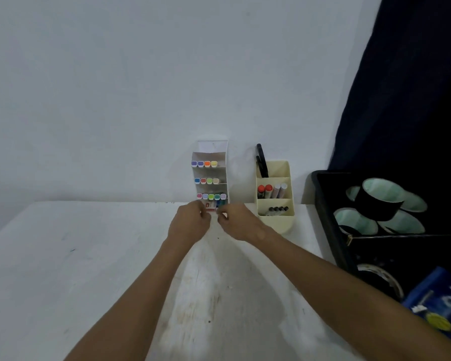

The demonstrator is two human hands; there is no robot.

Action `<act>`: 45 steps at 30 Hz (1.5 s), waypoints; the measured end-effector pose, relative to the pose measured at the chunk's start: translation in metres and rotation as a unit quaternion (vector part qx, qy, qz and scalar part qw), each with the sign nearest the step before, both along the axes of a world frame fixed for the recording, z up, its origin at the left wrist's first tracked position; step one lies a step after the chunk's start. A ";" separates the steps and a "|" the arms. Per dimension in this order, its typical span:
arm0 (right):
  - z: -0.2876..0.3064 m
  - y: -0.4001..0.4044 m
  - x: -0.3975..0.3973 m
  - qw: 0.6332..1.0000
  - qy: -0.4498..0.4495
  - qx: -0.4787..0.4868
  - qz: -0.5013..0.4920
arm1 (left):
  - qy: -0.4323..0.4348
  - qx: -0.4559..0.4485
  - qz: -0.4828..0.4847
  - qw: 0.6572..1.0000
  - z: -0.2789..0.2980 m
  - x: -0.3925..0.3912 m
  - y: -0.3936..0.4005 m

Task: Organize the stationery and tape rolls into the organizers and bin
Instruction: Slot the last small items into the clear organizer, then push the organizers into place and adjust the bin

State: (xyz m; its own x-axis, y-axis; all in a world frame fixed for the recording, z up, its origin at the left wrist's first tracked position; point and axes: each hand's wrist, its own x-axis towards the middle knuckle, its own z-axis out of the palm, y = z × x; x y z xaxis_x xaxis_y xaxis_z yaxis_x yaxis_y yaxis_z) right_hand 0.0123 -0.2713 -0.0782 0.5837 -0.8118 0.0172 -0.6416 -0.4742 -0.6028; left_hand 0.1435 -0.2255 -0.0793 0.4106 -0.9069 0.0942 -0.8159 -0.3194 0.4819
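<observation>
Hands, left hand (190, 224) and right hand (238, 222), curled before smooth white tiered organizer (211, 175); fingertips blurred, grip impossible to tell; bottom shelf hidden.

Single view: head-worn wide-angle camera, facing forward and slightly down across the white table (63, 269) toward the rear wall (141, 74). Forearms enter from the lower edge; the tiered marker organizer (211, 173) stands at mid-distance, near frame centre
</observation>
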 end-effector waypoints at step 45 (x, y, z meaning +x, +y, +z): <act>0.002 -0.056 -0.085 0.868 -0.298 0.292 -0.269 | 0.216 -0.231 0.048 0.947 0.019 -0.044 -0.053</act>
